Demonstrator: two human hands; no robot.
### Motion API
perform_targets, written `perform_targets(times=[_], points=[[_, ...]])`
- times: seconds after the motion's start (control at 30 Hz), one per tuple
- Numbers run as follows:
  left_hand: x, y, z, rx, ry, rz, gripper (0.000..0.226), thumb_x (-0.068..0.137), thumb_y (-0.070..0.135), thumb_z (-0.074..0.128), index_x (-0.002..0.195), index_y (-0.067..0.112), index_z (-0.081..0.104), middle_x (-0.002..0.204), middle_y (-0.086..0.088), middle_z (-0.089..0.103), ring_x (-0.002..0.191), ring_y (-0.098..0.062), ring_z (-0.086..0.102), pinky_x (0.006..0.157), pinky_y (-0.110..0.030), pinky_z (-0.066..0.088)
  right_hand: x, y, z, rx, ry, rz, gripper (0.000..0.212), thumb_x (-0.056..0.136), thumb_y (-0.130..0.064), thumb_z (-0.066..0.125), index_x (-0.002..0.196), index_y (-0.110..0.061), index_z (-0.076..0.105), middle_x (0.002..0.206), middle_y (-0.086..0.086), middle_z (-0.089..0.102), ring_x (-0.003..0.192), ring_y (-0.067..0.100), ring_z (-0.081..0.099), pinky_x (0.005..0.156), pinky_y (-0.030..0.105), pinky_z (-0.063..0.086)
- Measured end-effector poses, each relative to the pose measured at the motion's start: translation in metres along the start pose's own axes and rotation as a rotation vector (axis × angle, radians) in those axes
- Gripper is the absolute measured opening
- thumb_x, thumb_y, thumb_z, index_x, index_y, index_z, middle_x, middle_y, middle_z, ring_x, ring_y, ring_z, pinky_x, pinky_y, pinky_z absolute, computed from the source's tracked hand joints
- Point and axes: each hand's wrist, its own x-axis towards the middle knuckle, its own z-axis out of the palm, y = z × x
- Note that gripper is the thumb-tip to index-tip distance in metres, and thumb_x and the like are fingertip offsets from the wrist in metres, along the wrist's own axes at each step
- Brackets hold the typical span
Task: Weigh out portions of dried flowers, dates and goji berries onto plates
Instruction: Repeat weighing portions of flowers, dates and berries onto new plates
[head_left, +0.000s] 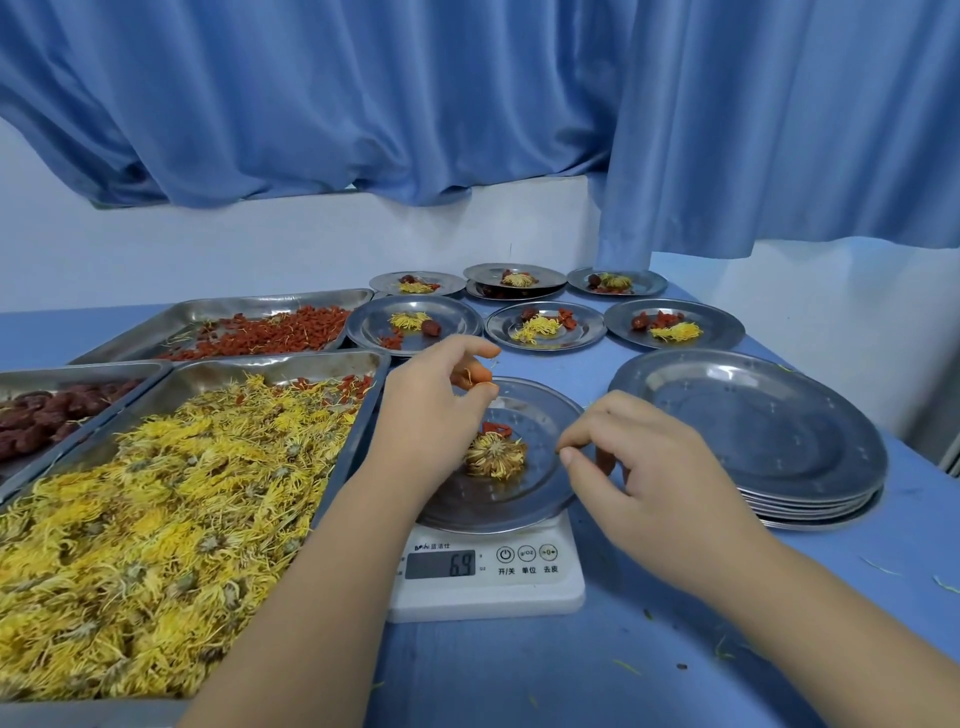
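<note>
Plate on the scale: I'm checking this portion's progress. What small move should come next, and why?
Probably the left hand should drop its pinched goji berries onto the plate: it hovers over the far rim, and the plate holds just one dried flower and a few berries.

The left forearm (311, 597) and left hand (431, 410) are bare and slim, right down to the near edge. The right forearm (831, 623) and right hand (639, 467) are bare too, with a short thumbnail.
</note>
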Motion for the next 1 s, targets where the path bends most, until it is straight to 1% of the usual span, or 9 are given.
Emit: perform_targets(times=[0.07,0.17,0.27,0.43,0.53,0.6,0.7,0.83,1.0], points=[[0.000,0.000,-0.001,-0.018,0.026,-0.002,0.029,0.085,0.013,0.071,0.106,0.032,0.064,0.085,0.014,0.065,0.087,0.011,0.055,0.070,0.001,0.039,0.000,0.001,-0.001,0.002,0.006,-0.001,0.010,0.087,-0.025,0.055,0.082,-0.028,0.063,0.081,-0.014,0.049,0.070,0.010,0.052,0.065,0.032,0.047],[-0.001,0.001,-0.001,0.034,0.068,0.013,0.031,0.086,0.016,0.071,0.112,0.031,0.064,0.090,0.018,0.062,0.085,0.006,0.056,0.068,-0.006,0.043,0.001,0.002,-0.001,0.010,0.010,-0.003,0.010,0.087,-0.024,0.056,0.082,-0.028,0.063,0.081,-0.012,0.050,0.070,0.010,0.052,0.065,0.033,0.047],[-0.001,0.001,-0.001,0.058,0.082,0.002,0.026,0.087,0.017,0.070,0.109,0.030,0.066,0.084,0.021,0.060,0.081,0.007,0.055,0.066,-0.006,0.040,0.001,0.003,-0.002,0.012,0.006,-0.004,0.009,0.087,-0.024,0.057,0.083,-0.027,0.064,0.081,-0.012,0.051,0.071,0.010,0.052,0.066,0.033,0.047],[-0.002,0.000,-0.002,0.023,-0.074,-0.069,0.013,0.094,0.031,0.060,0.104,0.034,0.067,0.086,0.016,0.070,0.084,0.008,0.061,0.067,-0.002,0.039,0.001,0.004,-0.002,0.016,0.000,-0.003,0.009,0.087,-0.024,0.056,0.082,-0.026,0.064,0.082,-0.012,0.051,0.070,0.010,0.053,0.066,0.035,0.047],[-0.003,0.001,-0.002,-0.064,-0.114,-0.078,0.029,0.098,0.046,0.045,0.109,0.032,0.067,0.097,0.022,0.069,0.094,0.016,0.058,0.073,-0.001,0.037,0.001,0.004,-0.002,0.008,-0.011,-0.003,0.010,0.088,-0.025,0.055,0.083,-0.027,0.063,0.083,-0.013,0.051,0.070,0.009,0.053,0.066,0.035,0.048],[-0.002,0.002,-0.002,-0.212,-0.101,-0.142,0.042,0.099,0.054,0.036,0.113,0.031,0.067,0.105,0.016,0.071,0.100,0.010,0.060,0.082,-0.011,0.040,0.001,0.005,-0.003,0.009,-0.010,-0.002,0.010,0.088,-0.026,0.054,0.082,-0.028,0.063,0.083,-0.013,0.051,0.070,0.008,0.053,0.066,0.034,0.048],[0.004,0.003,-0.002,-0.456,-0.060,-0.295,0.046,0.101,0.053,0.028,0.108,0.029,0.067,0.107,0.006,0.072,0.103,-0.008,0.067,0.091,-0.032,0.050,0.002,0.005,-0.004,0.015,-0.011,0.000,0.011,0.088,-0.028,0.054,0.083,-0.029,0.063,0.083,-0.013,0.051,0.069,0.007,0.053,0.066,0.033,0.048],[0.009,0.006,-0.009,-0.702,-0.025,-0.422,0.053,0.101,0.054,0.025,0.109,0.022,0.068,0.105,0.000,0.074,0.095,-0.019,0.072,0.077,-0.035,0.053,0.002,0.006,-0.005,0.007,-0.015,-0.003,0.010,0.089,-0.026,0.055,0.083,-0.028,0.063,0.083,-0.013,0.050,0.067,0.008,0.053,0.066,0.034,0.048],[0.009,0.007,-0.015,-0.751,-0.027,-0.417,0.055,0.102,0.053,0.025,0.112,0.018,0.067,0.111,-0.002,0.073,0.088,-0.020,0.073,0.068,-0.032,0.052,0.002,0.005,-0.006,-0.006,-0.025,-0.008,0.010,0.090,-0.027,0.054,0.085,-0.029,0.063,0.084,-0.013,0.051,0.068,0.008,0.052,0.066,0.033,0.048]])
